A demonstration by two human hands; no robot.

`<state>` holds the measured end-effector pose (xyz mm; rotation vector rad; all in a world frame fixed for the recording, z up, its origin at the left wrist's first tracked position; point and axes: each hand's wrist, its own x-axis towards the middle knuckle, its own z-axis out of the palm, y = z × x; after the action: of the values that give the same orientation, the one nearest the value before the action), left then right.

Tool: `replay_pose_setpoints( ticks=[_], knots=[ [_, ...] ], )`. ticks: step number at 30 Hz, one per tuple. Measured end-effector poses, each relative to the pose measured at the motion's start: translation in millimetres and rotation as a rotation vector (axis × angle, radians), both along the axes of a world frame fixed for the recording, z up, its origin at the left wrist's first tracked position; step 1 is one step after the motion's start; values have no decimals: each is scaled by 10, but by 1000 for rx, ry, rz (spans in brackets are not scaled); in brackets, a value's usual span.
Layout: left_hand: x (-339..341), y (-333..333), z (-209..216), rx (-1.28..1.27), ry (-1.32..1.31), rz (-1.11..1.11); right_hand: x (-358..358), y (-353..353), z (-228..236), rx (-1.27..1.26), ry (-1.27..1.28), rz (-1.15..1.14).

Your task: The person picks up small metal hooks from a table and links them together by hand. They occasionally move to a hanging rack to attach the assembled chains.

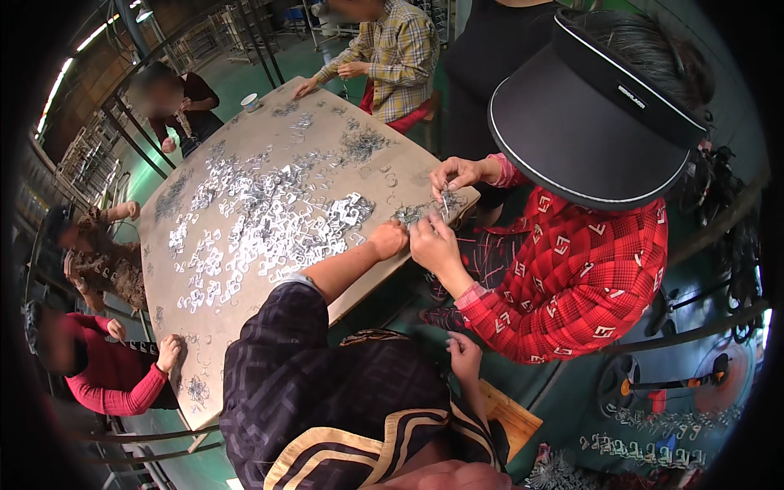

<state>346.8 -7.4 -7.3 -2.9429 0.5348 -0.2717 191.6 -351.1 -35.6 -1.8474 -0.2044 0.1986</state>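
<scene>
The left hand [388, 239] sits with fingers curled in, right beside small grey bent-metal pieces [406, 214] at the right-hand corner of the broad tan surface [253, 126]; whether it grips one, I can't tell! The right hand [465, 357], off the surface, is loosely half open, seemingly empty. These pieces look light, stiff, perhaps slippery, best pinched by one bent end
</scene>
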Motion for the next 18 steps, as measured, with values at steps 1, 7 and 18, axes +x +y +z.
replay_pose_setpoints(
  ticks=[1,7,18],
  knots=[
    [42,4,-55,-42,-10,-11,-11,5,5,-1,11,12],
    [-6,101,137,-309,1,242,-95,-133,-135,19,-7,40],
    [-420,880,162,-336,295,427,-229,-247,-252,31,52,-94]
  ],
)
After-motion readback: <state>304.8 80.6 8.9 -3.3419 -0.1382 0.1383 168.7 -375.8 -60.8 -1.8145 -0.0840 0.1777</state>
